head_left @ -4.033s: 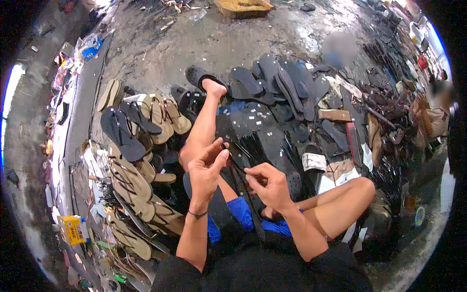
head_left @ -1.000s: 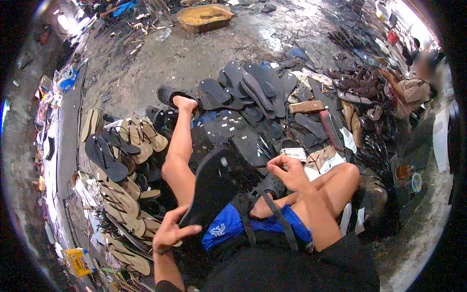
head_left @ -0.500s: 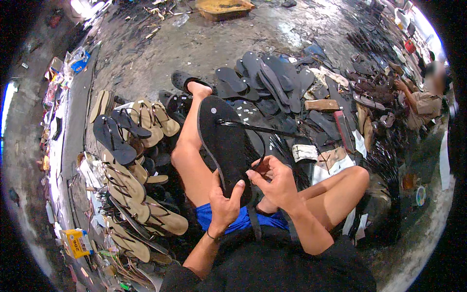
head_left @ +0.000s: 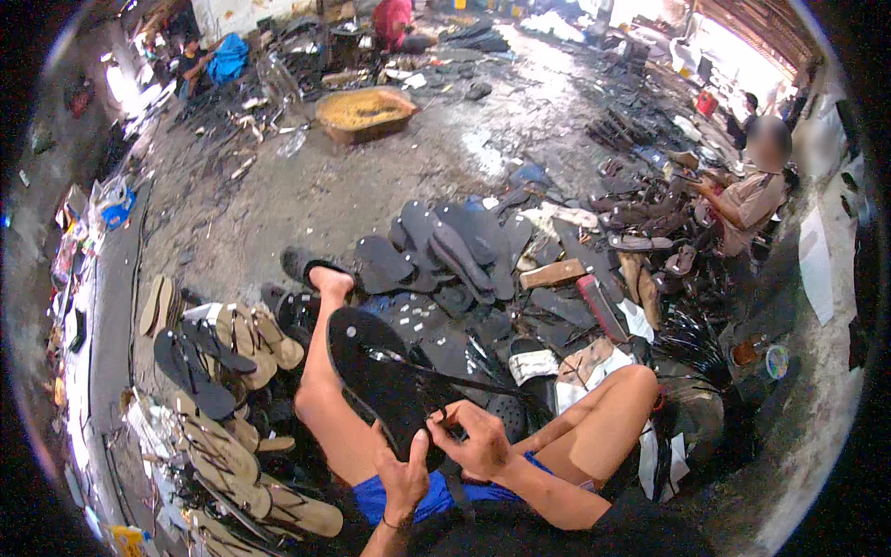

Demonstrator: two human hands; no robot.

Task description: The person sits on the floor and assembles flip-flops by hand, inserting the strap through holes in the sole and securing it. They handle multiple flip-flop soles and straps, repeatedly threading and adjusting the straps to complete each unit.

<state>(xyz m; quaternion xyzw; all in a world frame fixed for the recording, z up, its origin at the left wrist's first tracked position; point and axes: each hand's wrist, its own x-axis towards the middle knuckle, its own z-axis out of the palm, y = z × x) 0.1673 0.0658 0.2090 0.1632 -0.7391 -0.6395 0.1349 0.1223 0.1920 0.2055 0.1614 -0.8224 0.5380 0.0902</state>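
Observation:
A black flip-flop (head_left: 376, 371) is held up before me, its sole tilted and its toe end pointing away. My left hand (head_left: 405, 469) grips the heel end, with the thumb lying on the face of the sole. At the sole's right edge, my right hand (head_left: 475, 441) is closed in a pinch on the black strap (head_left: 464, 382). One arm of this strap stretches loosely off to the right. The exact spot where the fingertips meet the strap is partly hidden. My bare legs bend on either side of the flip-flop.
Tan flip-flops (head_left: 218, 452) and a dark pair (head_left: 192, 376) are heaped at left. Black soles (head_left: 445, 243) pile up ahead, near a wooden block (head_left: 554, 273). Black straps (head_left: 691, 351) lie at right. A co-worker (head_left: 750, 206) sits beyond. A yellowish basin (head_left: 365, 113) stands farther off.
The view has tilted up, so the scene sits lower and more of the far floor shows. Both hands keep hold of the flip-flop; my right fingers have drawn closer together at the strap.

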